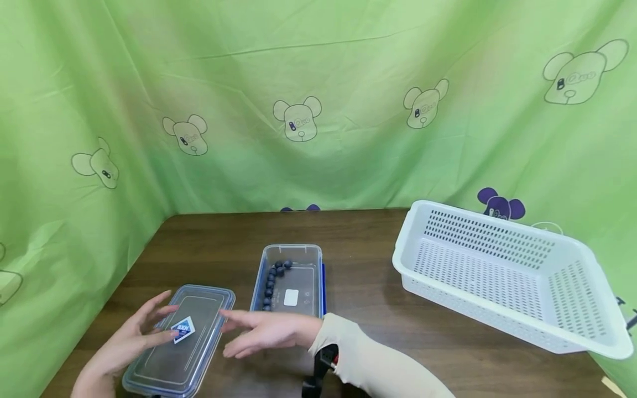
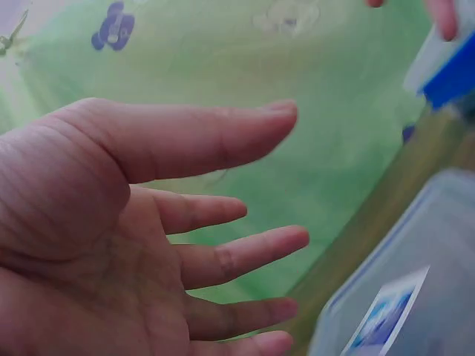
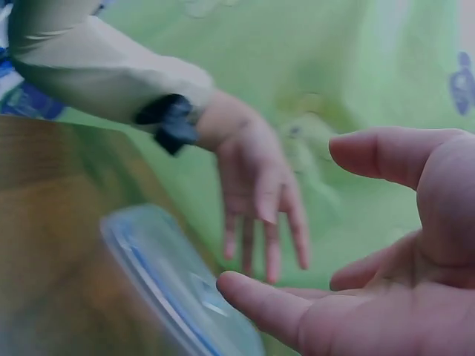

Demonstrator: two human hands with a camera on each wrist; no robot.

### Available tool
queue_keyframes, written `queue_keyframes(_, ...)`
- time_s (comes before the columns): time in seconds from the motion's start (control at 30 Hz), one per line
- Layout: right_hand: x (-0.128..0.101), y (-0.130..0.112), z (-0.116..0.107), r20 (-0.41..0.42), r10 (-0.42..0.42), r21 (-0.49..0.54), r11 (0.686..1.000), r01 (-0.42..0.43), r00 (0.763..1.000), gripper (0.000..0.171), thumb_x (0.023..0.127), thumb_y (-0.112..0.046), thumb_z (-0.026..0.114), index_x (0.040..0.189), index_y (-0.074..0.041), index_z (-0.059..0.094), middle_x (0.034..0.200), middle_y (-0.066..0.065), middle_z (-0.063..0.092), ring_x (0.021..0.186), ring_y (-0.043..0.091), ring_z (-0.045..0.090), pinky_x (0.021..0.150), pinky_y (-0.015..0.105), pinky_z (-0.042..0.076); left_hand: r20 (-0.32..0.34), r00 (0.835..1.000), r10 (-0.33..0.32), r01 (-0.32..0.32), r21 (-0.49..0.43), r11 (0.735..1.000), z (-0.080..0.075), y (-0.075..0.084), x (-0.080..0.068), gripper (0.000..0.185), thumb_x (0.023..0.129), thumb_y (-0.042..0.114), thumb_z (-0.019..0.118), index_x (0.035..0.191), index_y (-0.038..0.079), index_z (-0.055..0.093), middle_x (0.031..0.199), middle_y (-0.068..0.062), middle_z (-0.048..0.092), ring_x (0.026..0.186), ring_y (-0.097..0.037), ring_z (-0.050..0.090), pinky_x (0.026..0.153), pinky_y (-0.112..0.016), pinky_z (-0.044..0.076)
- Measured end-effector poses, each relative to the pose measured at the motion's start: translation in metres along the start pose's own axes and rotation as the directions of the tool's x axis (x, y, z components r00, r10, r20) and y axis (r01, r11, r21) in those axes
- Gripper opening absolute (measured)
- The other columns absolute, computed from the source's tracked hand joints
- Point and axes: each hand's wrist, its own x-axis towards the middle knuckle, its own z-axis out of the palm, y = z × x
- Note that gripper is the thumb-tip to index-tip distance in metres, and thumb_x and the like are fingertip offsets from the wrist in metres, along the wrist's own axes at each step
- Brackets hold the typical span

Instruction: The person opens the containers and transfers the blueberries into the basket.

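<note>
A clear plastic box with a blue-edged lid [image 1: 161,359] lies on the table at the front left, a blue-and-white label [image 1: 185,327] on its top. Over the lid's left side spreads my left hand [image 1: 124,341], its fingers straight and its palm bare in the left wrist view. My right hand [image 1: 269,331] reaches in from the right with fingers extended, its fingertips near the lid's right edge. Behind that hand stands a second clear box [image 1: 303,276] without a lid on top, holding several dark blue round balls [image 1: 270,283]. The right hand and wrist hide its front end.
At the right sits a large white perforated basket [image 1: 478,301], its near corner past the edge of the brown wooden table [image 1: 358,265]. A blue strip [image 1: 324,290] runs along the second box's right side. Green cloth [image 1: 348,166] with mouse-head prints hangs behind and to the left.
</note>
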Motion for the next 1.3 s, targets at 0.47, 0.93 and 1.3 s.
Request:
queue_keyframes(0.47, -0.053, -0.008, -0.079, -0.201, -0.144, -0.009, 0.989, 0.145, 0.969, 0.071, 0.098, -0.002, 0.053, 0.156, 0.004, 0.013, 0.142, 0.033, 0.037, 0.125, 0.038, 0.052, 0.098, 0.040, 0.049, 0.022, 0.998, 0.060, -0.047, -0.384, 0.922, 0.072, 0.021, 0.042, 0.066, 0.089, -0.003, 0.064, 0.149, 0.009, 0.037, 0.143, -0.031, 0.041, 0.121, -0.023, 0.054, 0.088, -0.033, 0.052)
queue_keyframes(0.93, -0.083, 0.009, -0.117, -0.341, -0.195, -0.053, 0.981, 0.189, 0.920, 0.064, 0.100, -0.001, 0.051, 0.152, 0.009, 0.016, 0.132, 0.034, 0.041, 0.117, 0.033, 0.055, 0.094, 0.041, 0.052, 0.196, 0.967, 0.160, -0.009, -0.607, 0.795, 0.112, 0.021, 0.062, 0.101, 0.078, -0.009, 0.073, 0.152, -0.013, 0.005, 0.156, -0.035, 0.018, 0.138, -0.031, 0.035, 0.100, -0.034, 0.047)
queue_keyframes(1.3, -0.062, 0.015, -0.133, -0.305, -0.249, -0.124, 0.967, 0.221, 0.919, 0.067, 0.099, -0.011, 0.059, 0.152, 0.006, 0.021, 0.135, 0.037, 0.039, 0.120, 0.041, 0.054, 0.089, 0.036, 0.054, 0.191, 0.966, 0.177, -0.025, -0.607, 0.794, 0.117, 0.015, 0.061, 0.100, 0.077, -0.011, 0.070, 0.152, -0.014, 0.005, 0.155, -0.036, 0.017, 0.129, -0.016, 0.045, 0.100, -0.032, 0.047)
